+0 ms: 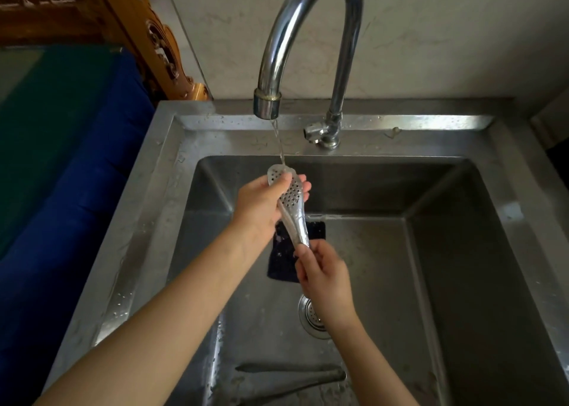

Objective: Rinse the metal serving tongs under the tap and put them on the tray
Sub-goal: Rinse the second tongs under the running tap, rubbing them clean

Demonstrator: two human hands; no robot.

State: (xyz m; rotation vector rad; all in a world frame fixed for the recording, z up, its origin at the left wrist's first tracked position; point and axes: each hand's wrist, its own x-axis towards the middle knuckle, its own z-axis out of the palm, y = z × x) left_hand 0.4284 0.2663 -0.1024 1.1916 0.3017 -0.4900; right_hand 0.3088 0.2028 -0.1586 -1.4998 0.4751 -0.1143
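Observation:
The metal serving tongs [292,208], with a perforated spoon-shaped head, are held slanted over the steel sink [462,251]. A thin stream of water [279,146] runs from the curved tap [268,103] onto the head. My left hand [261,203] grips the head, thumb across its holes. My right hand [323,274] holds the handle end lower down, fingers curled round it. No tray is in view.
A dark sponge or cloth [284,257] lies on the sink floor behind the tongs. The drain strainer [309,316] is partly hidden by my right wrist. Another dark utensil [292,375] lies at the sink's near end. Blue and green fabric [61,159] lies to the left.

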